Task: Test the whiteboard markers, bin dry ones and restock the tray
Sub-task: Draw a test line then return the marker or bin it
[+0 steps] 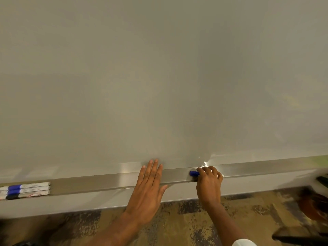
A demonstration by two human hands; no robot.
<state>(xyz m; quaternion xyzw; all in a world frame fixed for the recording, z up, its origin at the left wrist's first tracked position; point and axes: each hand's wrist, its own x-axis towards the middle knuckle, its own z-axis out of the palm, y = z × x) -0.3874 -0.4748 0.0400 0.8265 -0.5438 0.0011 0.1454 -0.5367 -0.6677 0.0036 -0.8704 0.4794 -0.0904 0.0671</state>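
Head view: three markers at my tray's left end, my left hand flat and released, my right hand grasping one blue-capped marker.

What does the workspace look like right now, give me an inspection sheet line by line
Surface: whiteboard blank, no marks seen; metal tray along its bottom edge.
Job's things: three markers side by side at the tray's left end; one blue-capped marker at mid tray.
Clutter: nothing seen on the tray.
Hands: left hand open, flat over the tray; right hand closed on the blue-capped marker.
Cables: nothing seen.
Surroundings: patterned carpet; blurred dark objects at right, unidentifiable.
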